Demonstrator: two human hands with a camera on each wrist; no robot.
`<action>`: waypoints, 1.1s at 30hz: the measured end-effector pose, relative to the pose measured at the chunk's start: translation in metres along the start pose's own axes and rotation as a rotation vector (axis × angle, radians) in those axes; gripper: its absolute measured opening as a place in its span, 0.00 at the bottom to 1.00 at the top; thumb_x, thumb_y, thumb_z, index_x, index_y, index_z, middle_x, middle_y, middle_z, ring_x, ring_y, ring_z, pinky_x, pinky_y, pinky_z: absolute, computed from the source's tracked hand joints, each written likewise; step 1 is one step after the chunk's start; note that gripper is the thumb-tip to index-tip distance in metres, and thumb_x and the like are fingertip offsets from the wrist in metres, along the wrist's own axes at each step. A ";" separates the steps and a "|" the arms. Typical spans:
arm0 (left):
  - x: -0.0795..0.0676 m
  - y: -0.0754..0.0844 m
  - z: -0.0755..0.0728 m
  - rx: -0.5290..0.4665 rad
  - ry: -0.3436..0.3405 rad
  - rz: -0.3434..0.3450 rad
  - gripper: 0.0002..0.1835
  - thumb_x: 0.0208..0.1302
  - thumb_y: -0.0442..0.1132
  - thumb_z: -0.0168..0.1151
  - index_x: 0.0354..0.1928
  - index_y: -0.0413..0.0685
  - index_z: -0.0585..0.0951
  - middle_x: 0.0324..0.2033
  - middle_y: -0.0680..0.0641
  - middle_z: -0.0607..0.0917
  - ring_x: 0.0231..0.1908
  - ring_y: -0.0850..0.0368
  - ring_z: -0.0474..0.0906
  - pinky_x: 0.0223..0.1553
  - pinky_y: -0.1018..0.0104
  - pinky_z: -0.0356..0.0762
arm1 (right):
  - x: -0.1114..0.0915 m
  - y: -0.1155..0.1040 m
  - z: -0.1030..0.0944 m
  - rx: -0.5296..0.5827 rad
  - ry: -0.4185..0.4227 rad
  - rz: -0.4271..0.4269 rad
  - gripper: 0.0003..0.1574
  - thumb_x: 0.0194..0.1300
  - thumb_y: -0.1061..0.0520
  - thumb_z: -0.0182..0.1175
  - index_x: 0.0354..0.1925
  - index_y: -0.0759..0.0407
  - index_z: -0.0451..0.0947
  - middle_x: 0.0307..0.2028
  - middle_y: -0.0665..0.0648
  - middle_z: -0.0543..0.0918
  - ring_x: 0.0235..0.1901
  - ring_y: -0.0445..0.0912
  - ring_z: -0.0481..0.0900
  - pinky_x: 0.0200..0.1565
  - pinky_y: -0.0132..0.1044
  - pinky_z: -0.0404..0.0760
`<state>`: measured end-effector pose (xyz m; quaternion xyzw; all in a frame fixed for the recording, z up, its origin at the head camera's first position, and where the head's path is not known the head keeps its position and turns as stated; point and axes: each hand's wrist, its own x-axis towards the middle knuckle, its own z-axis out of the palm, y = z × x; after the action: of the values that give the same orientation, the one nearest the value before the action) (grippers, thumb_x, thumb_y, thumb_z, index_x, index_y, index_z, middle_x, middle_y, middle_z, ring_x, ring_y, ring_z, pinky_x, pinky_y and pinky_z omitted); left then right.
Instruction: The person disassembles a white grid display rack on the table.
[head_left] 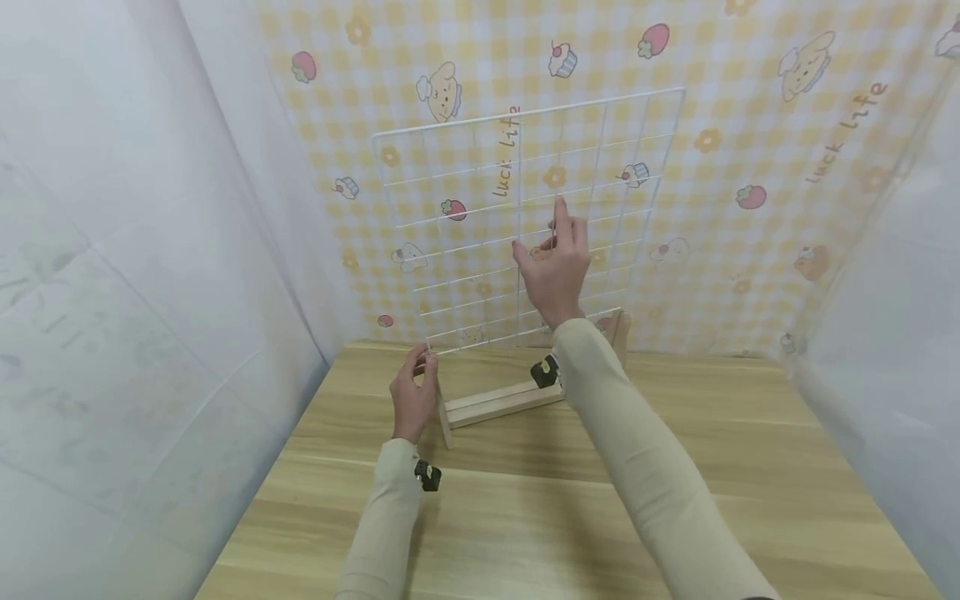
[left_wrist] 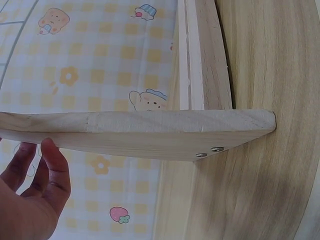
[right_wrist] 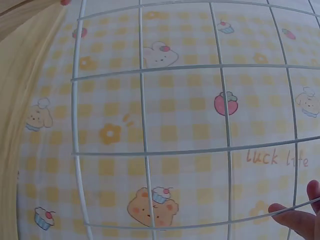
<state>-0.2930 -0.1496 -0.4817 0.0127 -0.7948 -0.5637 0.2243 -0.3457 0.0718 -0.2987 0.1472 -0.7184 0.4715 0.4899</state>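
Observation:
A white wire grid panel stands upright and tilted against a wooden stand, its bottom edge near the tops of the stand's side pieces. My left hand grips the top of the left wooden side piece, right at the grid's lower left corner. In the left wrist view its bent fingers meet the outer face of the wood. My right hand holds the grid by its wires around the middle, thumb and index spread apart. In the right wrist view a wire crosses in front of one fingertip.
The stand has a wooden crossbar low between its sides, and two screws show in the left side piece. Below lies a wood-grain table. A yellow checked cloth hangs behind, with white sheets at both sides.

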 end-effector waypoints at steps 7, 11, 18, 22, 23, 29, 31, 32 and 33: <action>-0.001 -0.002 -0.001 0.009 -0.023 0.003 0.19 0.76 0.53 0.53 0.62 0.58 0.78 0.53 0.42 0.85 0.54 0.43 0.82 0.45 0.48 0.84 | 0.007 -0.003 -0.011 -0.021 -0.009 0.007 0.48 0.54 0.62 0.74 0.69 0.71 0.66 0.44 0.71 0.76 0.33 0.58 0.79 0.38 0.44 0.84; 0.000 -0.003 -0.004 0.025 -0.042 0.035 0.18 0.76 0.51 0.53 0.62 0.58 0.79 0.53 0.40 0.85 0.54 0.40 0.82 0.44 0.46 0.85 | 0.011 -0.002 -0.021 -0.038 -0.025 0.000 0.47 0.54 0.62 0.73 0.69 0.71 0.66 0.44 0.72 0.76 0.33 0.58 0.80 0.38 0.47 0.85; 0.007 -0.001 -0.015 0.037 -0.136 0.056 0.18 0.76 0.51 0.53 0.62 0.60 0.79 0.53 0.41 0.85 0.55 0.41 0.81 0.47 0.46 0.84 | 0.017 0.001 -0.041 -0.041 -0.064 0.005 0.48 0.53 0.63 0.73 0.69 0.71 0.66 0.44 0.72 0.76 0.34 0.60 0.80 0.38 0.50 0.85; 0.012 -0.001 -0.022 0.027 -0.195 0.068 0.18 0.76 0.51 0.55 0.62 0.57 0.79 0.54 0.40 0.85 0.57 0.43 0.81 0.50 0.50 0.83 | 0.016 0.004 -0.048 -0.050 -0.075 0.018 0.47 0.52 0.64 0.73 0.69 0.70 0.67 0.45 0.71 0.77 0.34 0.58 0.80 0.38 0.46 0.84; 0.013 -0.002 -0.023 0.017 -0.211 0.066 0.18 0.76 0.51 0.55 0.62 0.57 0.79 0.54 0.40 0.85 0.57 0.43 0.81 0.50 0.51 0.83 | 0.016 0.006 -0.050 -0.054 -0.075 0.024 0.47 0.51 0.64 0.73 0.68 0.70 0.67 0.45 0.71 0.77 0.34 0.58 0.80 0.38 0.44 0.83; 0.018 -0.002 -0.024 -0.110 -0.284 0.001 0.18 0.75 0.49 0.56 0.61 0.54 0.78 0.58 0.41 0.83 0.60 0.43 0.80 0.47 0.59 0.83 | 0.009 0.015 -0.061 -0.093 -0.095 0.036 0.47 0.50 0.64 0.74 0.67 0.69 0.69 0.44 0.71 0.78 0.32 0.58 0.81 0.36 0.37 0.79; 0.018 -0.001 -0.023 -0.135 -0.296 -0.015 0.18 0.75 0.48 0.56 0.61 0.52 0.77 0.59 0.38 0.82 0.60 0.41 0.79 0.44 0.62 0.82 | 0.004 0.018 -0.065 -0.105 -0.110 0.040 0.47 0.50 0.64 0.74 0.67 0.69 0.69 0.44 0.70 0.78 0.32 0.59 0.82 0.36 0.38 0.79; 0.018 -0.001 -0.023 -0.141 -0.299 -0.021 0.18 0.75 0.48 0.56 0.61 0.52 0.77 0.59 0.37 0.81 0.60 0.41 0.79 0.43 0.63 0.81 | 0.002 0.020 -0.068 -0.112 -0.117 0.042 0.47 0.50 0.64 0.74 0.67 0.69 0.69 0.44 0.71 0.78 0.32 0.59 0.82 0.36 0.38 0.78; 0.018 -0.001 -0.023 -0.146 -0.300 -0.025 0.18 0.75 0.48 0.57 0.61 0.51 0.77 0.59 0.36 0.81 0.60 0.40 0.79 0.42 0.64 0.81 | 0.000 0.022 -0.070 -0.123 -0.124 0.041 0.47 0.50 0.64 0.74 0.67 0.69 0.69 0.44 0.70 0.78 0.32 0.59 0.82 0.36 0.39 0.78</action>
<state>-0.3013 -0.1751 -0.4703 -0.0778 -0.7762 -0.6182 0.0965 -0.3209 0.1403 -0.3050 0.1309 -0.7779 0.4263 0.4427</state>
